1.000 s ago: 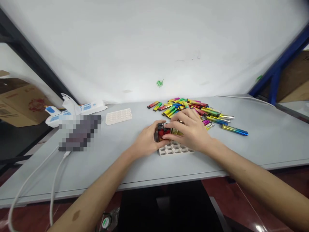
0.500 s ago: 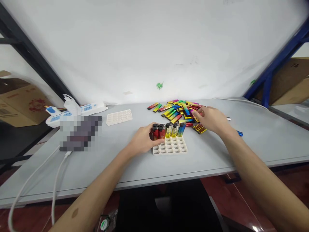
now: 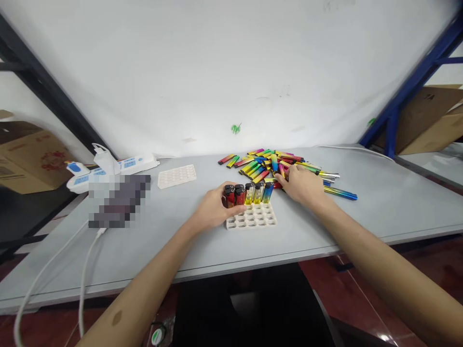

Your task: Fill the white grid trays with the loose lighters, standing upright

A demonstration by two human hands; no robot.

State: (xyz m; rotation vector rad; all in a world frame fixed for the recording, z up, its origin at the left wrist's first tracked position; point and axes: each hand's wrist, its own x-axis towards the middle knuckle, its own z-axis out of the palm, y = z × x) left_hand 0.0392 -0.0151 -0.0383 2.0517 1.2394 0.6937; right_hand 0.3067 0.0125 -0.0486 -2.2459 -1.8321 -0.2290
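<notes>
A white slotted tray (image 3: 253, 219) lies on the table, its back row holding upright lighters. At its left end stand red lighters (image 3: 239, 195) with black tops, and beside them clear-and-yellow lighters (image 3: 258, 193) and a blue lighter (image 3: 267, 192). My left hand (image 3: 217, 207) is closed round the red ones, thumb in front and fingers behind, partly hidden. My right hand (image 3: 304, 184) reaches into a loose pile of shiny, many-coloured lighter-sized cases (image 3: 256, 170). Its thumb and fingers are drawn together by a pink-and-gold case (image 3: 282, 169); what they grip is partly hidden.
A second white slotted tray (image 3: 177, 176) lies at the back left. Left of it are a power strip (image 3: 135, 164) with plugs, a blurred dark device (image 3: 121, 200) and white cables (image 3: 85, 270). A white wall (image 3: 202, 86) stands behind the grey table (image 3: 173, 212).
My right hand has shifted left, deeper into the pile, uncovering silver and blue-gold cases at its right. My left hand keeps its hold on the red lighters. The view has shifted slightly.
</notes>
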